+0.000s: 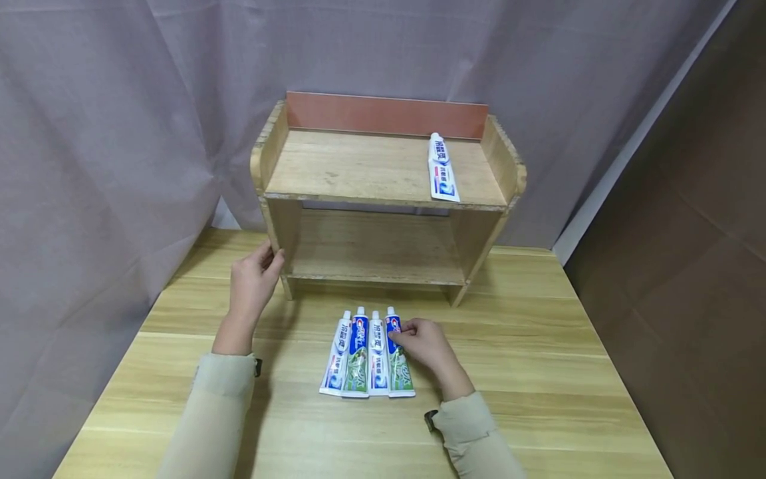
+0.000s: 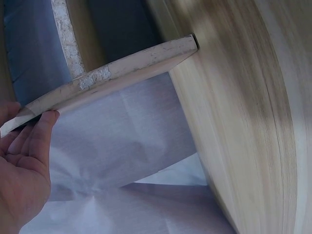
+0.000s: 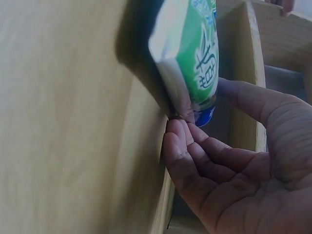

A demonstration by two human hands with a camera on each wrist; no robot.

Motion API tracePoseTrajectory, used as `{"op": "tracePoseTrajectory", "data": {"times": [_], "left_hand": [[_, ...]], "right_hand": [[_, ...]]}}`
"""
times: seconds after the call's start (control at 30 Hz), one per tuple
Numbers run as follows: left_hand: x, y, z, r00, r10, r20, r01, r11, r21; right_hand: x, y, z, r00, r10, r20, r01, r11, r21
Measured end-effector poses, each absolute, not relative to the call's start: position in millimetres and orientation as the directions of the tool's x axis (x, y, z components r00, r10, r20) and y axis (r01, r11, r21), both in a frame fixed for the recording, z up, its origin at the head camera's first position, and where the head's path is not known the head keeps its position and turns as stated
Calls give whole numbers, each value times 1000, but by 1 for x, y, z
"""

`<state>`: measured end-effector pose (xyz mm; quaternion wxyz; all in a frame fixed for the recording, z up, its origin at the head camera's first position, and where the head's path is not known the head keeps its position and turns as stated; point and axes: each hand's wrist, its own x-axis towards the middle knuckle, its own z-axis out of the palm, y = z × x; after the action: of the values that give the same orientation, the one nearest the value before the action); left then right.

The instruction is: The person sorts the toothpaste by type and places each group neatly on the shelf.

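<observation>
A small two-tier wooden shelf [image 1: 377,246] stands on the table. My left hand [image 1: 254,283] holds the front edge of its left side panel; in the left wrist view, fingers and thumb of the left hand [image 2: 27,170] lie on either side of the panel [image 2: 126,68]. Several toothpaste tubes lie side by side before the shelf, white tubes [image 1: 378,362] alternating with blue-and-green ones. My right hand [image 1: 427,342] pinches the rightmost blue-and-green toothpaste tube [image 1: 399,372] near its cap end. Up close, the right hand [image 3: 234,156] has thumb and fingers about this tube [image 3: 195,63].
Another white toothpaste tube [image 1: 443,169] lies on the upper tier near its right end, cap toward the reddish back board [image 1: 383,114]. Grey cloth [image 1: 120,133] hangs behind and at the left; a brown panel [image 1: 682,199] borders the wooden table [image 1: 538,372] at right.
</observation>
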<state>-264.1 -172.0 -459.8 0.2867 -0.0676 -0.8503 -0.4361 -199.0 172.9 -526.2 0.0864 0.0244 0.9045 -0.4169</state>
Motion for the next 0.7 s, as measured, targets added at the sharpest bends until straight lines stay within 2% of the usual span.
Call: {"op": "tracePoseTrajectory", "data": {"times": [0.7], "left_hand": [[-265, -171, -461, -822, -144, 550, 357, 622, 697]], "right_hand": [[-196, 166, -526, -980, -29, -197, 109, 750, -653]]}}
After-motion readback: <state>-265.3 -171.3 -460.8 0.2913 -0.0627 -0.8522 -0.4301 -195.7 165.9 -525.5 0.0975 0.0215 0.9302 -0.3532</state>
